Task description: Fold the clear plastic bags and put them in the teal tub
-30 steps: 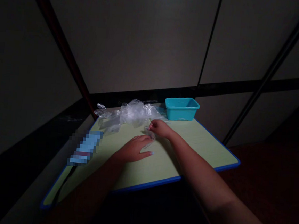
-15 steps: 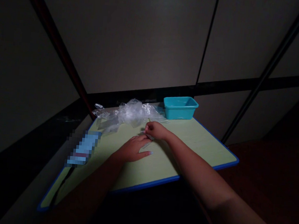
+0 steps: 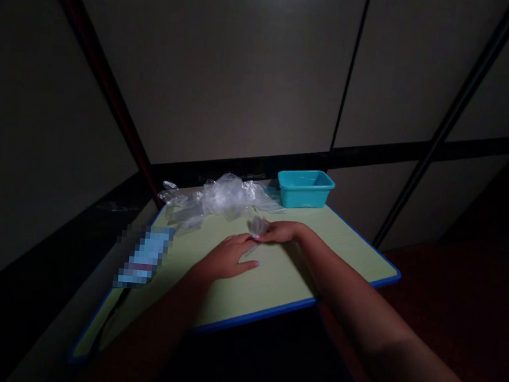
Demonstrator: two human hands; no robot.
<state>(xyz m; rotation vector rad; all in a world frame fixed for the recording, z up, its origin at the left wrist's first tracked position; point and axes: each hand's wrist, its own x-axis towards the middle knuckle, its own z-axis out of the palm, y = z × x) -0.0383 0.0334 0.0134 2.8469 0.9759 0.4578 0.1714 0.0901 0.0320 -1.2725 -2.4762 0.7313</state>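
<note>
The left hand [image 3: 225, 258] lies palm down on the table [image 3: 347, 247], open, thumb apart, its fingertips on a small clear wrap [image 3: 258, 225] near the middle. The right hand [image 3: 281, 232] touches the wrap from the right, fingertips meeting the left hand's; whether it grips cannot be told. Crumpled plastic [image 3: 230, 195] lies at the far side, left of a turquoise bin [image 3: 305, 196]. A pixelated blue item [image 3: 146, 254] sits at the left edge.
</note>
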